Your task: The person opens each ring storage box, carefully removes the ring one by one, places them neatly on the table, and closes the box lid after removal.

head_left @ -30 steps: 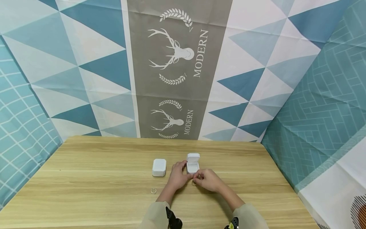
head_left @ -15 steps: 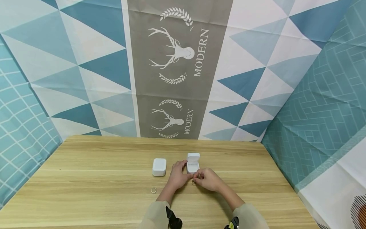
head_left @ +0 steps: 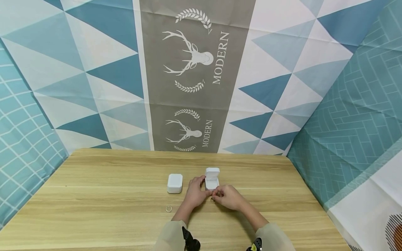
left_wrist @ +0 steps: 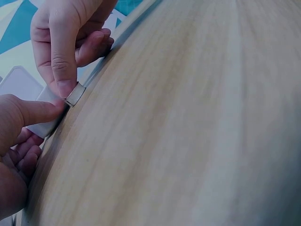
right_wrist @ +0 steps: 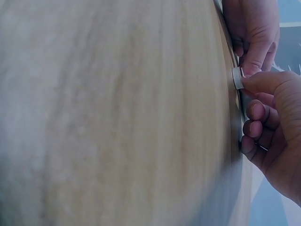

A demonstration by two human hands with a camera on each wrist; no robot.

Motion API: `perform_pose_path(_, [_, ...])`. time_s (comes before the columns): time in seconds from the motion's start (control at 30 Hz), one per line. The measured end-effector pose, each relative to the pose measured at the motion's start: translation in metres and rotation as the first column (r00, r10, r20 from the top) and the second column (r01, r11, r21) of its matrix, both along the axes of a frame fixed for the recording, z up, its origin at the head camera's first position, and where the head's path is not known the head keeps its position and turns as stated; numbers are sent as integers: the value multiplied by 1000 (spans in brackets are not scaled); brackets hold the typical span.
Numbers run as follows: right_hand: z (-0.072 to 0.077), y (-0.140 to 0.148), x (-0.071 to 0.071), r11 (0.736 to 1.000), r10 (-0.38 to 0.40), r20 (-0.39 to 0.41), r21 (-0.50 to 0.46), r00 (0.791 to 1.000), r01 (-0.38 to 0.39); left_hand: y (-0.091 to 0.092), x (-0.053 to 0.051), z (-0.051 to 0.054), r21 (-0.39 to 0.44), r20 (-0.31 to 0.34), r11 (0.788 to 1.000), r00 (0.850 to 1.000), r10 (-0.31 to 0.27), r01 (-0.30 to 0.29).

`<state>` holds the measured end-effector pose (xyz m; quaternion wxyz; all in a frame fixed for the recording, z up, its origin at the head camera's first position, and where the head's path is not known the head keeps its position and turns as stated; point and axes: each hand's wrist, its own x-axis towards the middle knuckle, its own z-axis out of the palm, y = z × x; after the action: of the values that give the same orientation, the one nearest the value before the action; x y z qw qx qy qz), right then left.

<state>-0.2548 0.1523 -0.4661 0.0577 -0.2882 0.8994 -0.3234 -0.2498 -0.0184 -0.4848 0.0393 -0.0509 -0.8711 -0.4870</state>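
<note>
A white ring box [head_left: 211,175] stands on the table with its lid raised. My left hand [head_left: 195,192] holds it from the left, the thumb across its near side and the other fingers along its left side. Just in front of the box, my right hand [head_left: 230,197] pinches a ring [left_wrist: 75,95] between thumb and forefinger. The ring's flat band also shows in the right wrist view, low over the table or touching it; I cannot tell which. The tips of my left thumb and right fingers almost meet there.
A second white box [head_left: 175,183], lid down, stands left of my left hand. Another ring [head_left: 166,209] lies on the wooden table [head_left: 110,205] nearer me. Patterned cloth [head_left: 188,115] hangs behind the table's far edge and along both sides.
</note>
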Motion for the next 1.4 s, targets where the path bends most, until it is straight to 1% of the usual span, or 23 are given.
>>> perform_pose_path(0.17, [1, -1, 2, 1000, -7, 5, -3, 1000, 7, 0, 1, 0, 7, -4, 1000, 1000, -2, 2])
perform_pose_path(0.4, [1, -1, 3, 1000, -18, -5, -2, 1000, 18, 0, 2, 0, -7, -25, 1000, 1000, -1, 1])
perform_pose_path(0.7, [0, -1, 3, 1000, -23, -22, -2, 999, 23, 0, 1, 0, 4, -23, 1000, 1000, -2, 3])
perform_pose_path(0.93, [1, -2, 3, 1000, -20, -29, -2, 999, 20, 0, 1, 0, 12, -8, 1000, 1000, -2, 2])
perform_pose_path(1.4, [1, -1, 2, 1000, -16, -29, 1, 999, 16, 0, 0, 1, 3, -24, 1000, 1000, -5, 5])
